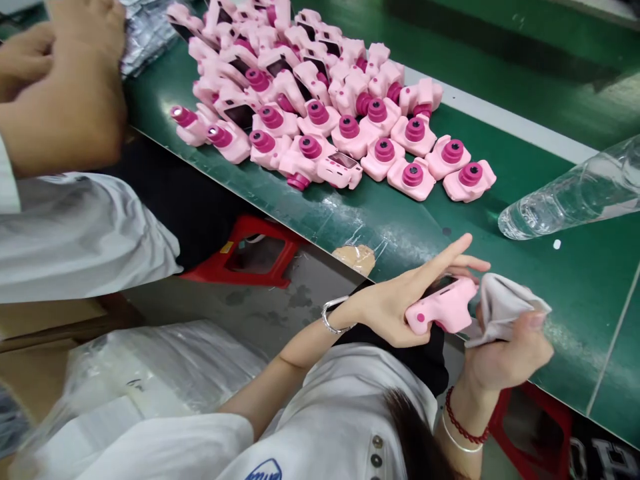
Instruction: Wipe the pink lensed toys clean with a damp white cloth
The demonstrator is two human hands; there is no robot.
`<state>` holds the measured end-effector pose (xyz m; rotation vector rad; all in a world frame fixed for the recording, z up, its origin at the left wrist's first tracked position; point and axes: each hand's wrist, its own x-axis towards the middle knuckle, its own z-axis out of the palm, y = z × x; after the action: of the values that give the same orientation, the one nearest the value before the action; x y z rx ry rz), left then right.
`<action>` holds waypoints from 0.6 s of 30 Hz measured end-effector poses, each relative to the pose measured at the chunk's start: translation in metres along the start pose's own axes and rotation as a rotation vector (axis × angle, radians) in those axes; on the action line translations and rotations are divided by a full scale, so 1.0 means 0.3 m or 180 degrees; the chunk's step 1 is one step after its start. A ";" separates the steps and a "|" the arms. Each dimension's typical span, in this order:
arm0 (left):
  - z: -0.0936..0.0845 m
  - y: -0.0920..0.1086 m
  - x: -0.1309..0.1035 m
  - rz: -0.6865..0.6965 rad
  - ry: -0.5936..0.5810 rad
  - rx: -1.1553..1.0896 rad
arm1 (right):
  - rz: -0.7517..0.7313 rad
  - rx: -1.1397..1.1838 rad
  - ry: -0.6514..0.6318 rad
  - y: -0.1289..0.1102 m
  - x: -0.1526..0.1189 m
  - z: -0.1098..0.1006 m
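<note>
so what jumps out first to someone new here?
The heap of pink toy cameras, spread over the upper middle of the green table. At lower right, a co-worker's hand holds one more camera against a grey cloth bunched in the other hand. A clear plastic bottle lies on its side at the right edge.

The left hand (400, 303) holds a pink plastic toy camera (443, 308) over the near edge of the green surface (575, 280), touching the grey cloth (503, 305) gripped by the right hand (505, 357).
</note>
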<state>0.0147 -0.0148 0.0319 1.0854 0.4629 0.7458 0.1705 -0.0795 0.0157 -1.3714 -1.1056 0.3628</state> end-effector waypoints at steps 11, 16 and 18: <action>0.025 -0.031 0.033 0.0244 0.1084 -0.0138 | -0.1019 0.0042 -0.0603 -0.038 -0.023 -0.023; 0.066 -0.038 0.088 -0.0606 0.1555 -0.1583 | -0.1630 -0.1107 -0.0734 -0.045 -0.006 0.014; 0.076 -0.034 0.103 -0.1053 0.1632 -0.2000 | -0.1927 -0.1383 -0.1093 -0.047 -0.005 0.018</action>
<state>0.0538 -0.0088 0.0325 0.2109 0.7562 0.7948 0.1604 -0.0808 0.0267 -1.2859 -1.8985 -0.1016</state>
